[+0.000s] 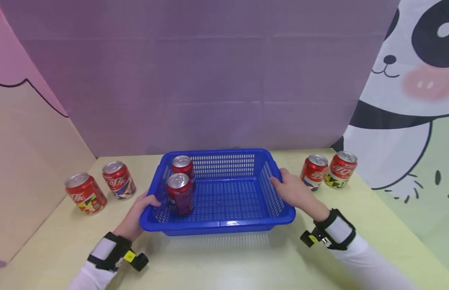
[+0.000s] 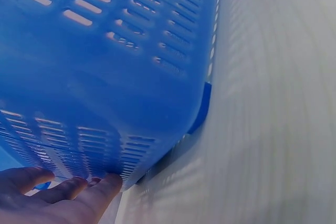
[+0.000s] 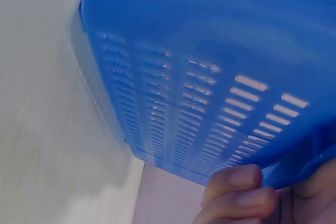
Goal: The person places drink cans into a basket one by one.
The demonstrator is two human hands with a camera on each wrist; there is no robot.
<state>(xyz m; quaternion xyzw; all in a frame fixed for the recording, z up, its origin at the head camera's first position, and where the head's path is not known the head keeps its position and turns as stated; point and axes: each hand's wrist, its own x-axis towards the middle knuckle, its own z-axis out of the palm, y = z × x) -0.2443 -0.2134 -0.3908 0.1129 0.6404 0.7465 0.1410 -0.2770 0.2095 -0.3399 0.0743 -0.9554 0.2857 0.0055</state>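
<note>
A blue plastic basket (image 1: 224,223) with slotted walls is held between both hands, close over the table. My left hand (image 1: 139,209) grips its left rim, thumb over the top; in the left wrist view the fingers (image 2: 97,195) lie against the slotted side. On the opposite rim, my right hand (image 1: 295,191) has its thumb over the edge, and curled fingertips (image 3: 244,177) show under the rim in the right wrist view. Inside, at the basket's left end, two red soda cans stand upright: a front can (image 1: 180,195) and a rear can (image 1: 182,163) partly hidden behind it.
Left of the basket stand two more red cans, an outer can (image 1: 86,193) and an inner can (image 1: 119,180). To the right are another pair, a nearer can (image 1: 314,172) and a farther can (image 1: 340,170). A purple backdrop (image 1: 210,80) rises behind the pale table (image 1: 224,270).
</note>
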